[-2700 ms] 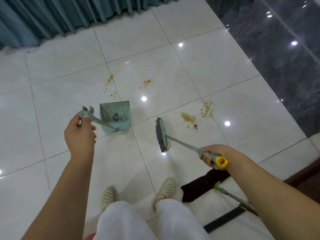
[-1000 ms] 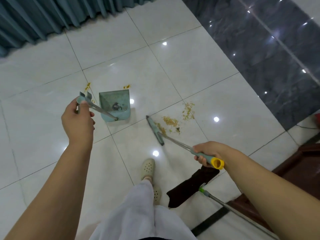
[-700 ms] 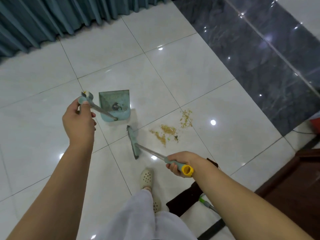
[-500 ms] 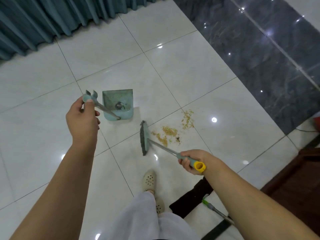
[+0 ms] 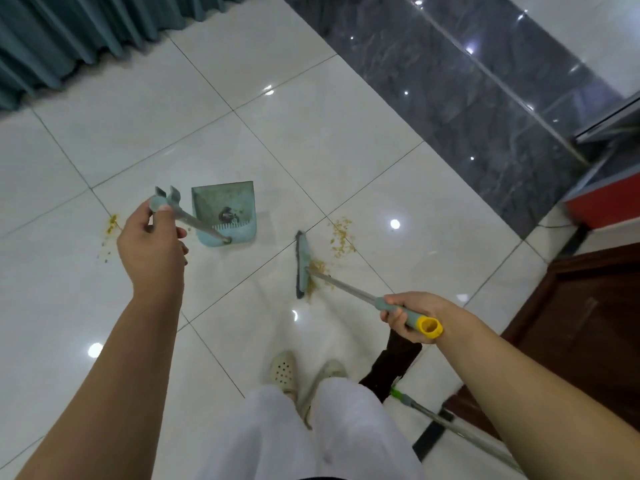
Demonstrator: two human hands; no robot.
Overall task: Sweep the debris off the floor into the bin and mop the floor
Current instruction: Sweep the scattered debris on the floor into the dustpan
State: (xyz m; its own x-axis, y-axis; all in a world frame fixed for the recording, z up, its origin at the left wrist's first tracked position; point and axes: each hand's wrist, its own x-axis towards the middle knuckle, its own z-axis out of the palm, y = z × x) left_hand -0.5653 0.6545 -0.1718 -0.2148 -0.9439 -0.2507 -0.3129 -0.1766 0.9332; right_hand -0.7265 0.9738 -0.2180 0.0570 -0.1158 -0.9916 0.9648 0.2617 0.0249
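My left hand (image 5: 152, 247) grips the top of the long handle of a teal dustpan (image 5: 225, 211), which rests on the white tiles with dark dirt inside. My right hand (image 5: 410, 315) holds the grey, yellow-capped handle of a teal broom (image 5: 303, 265). The broom head stands on the floor, touching the left edge of a patch of yellow crumbs (image 5: 341, 237). A second, smaller patch of yellow crumbs (image 5: 110, 230) lies left of the dustpan, behind my left hand.
A mop with a dark cloth head (image 5: 394, 362) and green-tipped metal pole (image 5: 446, 422) lies on the floor by my right foot. Teal curtains (image 5: 86, 26) hang at the back. A dark marble strip (image 5: 467, 84) and brown wooden furniture (image 5: 595, 327) bound the right side.
The broom head has swung right, from the dustpan side back onto the crumb patch. The dustpan and my left hand have stayed in roughly the same place.
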